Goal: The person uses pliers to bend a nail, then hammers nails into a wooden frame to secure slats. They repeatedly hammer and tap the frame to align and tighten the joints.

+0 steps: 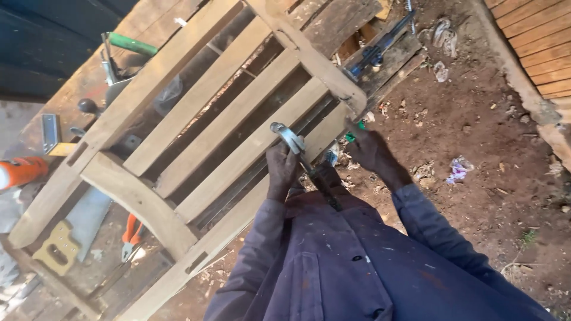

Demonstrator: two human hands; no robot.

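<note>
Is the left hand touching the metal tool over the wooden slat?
Touching: the head view shows the left hand wrapped around the metal tool above the slatted wooden frame.

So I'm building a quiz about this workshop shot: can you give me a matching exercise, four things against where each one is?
Things:
1. hand brace
2. handsaw
3. pliers
4. slatted wooden frame

Places:
A. lying across the workbench
B. gripped in the left hand
C. on the bench, under the frame's lower left end
D. on the bench, orange handles, beside the frame's curved rail

Pairs: 1-B, 2-C, 3-D, 4-A. The right hand rests at the frame's corner.
</note>
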